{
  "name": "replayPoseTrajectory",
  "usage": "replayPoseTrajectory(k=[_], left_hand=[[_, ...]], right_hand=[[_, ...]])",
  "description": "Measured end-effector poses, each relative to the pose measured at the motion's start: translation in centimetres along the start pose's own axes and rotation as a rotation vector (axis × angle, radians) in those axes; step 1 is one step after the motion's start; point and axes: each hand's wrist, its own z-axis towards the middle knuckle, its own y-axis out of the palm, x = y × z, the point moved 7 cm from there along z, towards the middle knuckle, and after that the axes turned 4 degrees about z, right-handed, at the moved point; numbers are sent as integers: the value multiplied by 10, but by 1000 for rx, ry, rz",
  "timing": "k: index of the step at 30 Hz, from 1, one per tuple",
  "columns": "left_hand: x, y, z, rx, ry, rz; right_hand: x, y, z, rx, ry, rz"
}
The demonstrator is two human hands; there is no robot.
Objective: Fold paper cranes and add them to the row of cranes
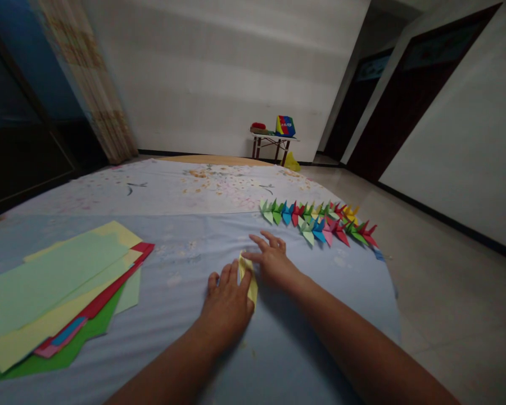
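A narrow, folded piece of pale yellow paper [253, 288] lies on the tablecloth in front of me. My left hand [227, 301] holds it down from the left, index finger and thumb on the paper and the other fingers stretched flat on the cloth. From the right, my right hand [274, 261] reaches to the paper's far tip with its index finger; its other fingers are spread apart. Part of the paper is hidden under my left fingers. Beyond my right hand stand rows of colourful folded paper cranes [316, 228].
At the left lies a pile of coloured paper sheets [63, 275], green, yellow and red. A blue and white flowered tablecloth [181, 304] covers the round table. Against the far wall, a small table [274, 136] bears a colourful box [285, 126], with a yellow bag [292, 162] below.
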Motion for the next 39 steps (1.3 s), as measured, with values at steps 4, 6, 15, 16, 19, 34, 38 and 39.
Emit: replayPoseTrajectory(k=[4, 6, 15, 16, 19, 34, 38, 39], left_hand=[[0, -1, -1, 2, -19, 28], [1, 0, -1, -16, -24, 33], [3, 2, -2, -66, -10, 29], [3, 2, -3, -64, -5, 29], [4, -5, -2, -44, 12, 5], [-22, -15, 10, -16, 11, -146], [-21, -16, 7, -14, 12, -137], [-22, -16, 6, -16, 15, -133]], right_hand=[[-6, 7, -8, -47, -72, 31], [-5, 9, -6, -57, -66, 34], [9, 6, 12, 3, -20, 74], [12, 3, 10, 42, 6, 107], [15, 3, 2, 119, 58, 233], [17, 13, -13, 20, 109, 202], [16, 11, -14, 29, 104, 190], [16, 11, -15, 28, 100, 187]])
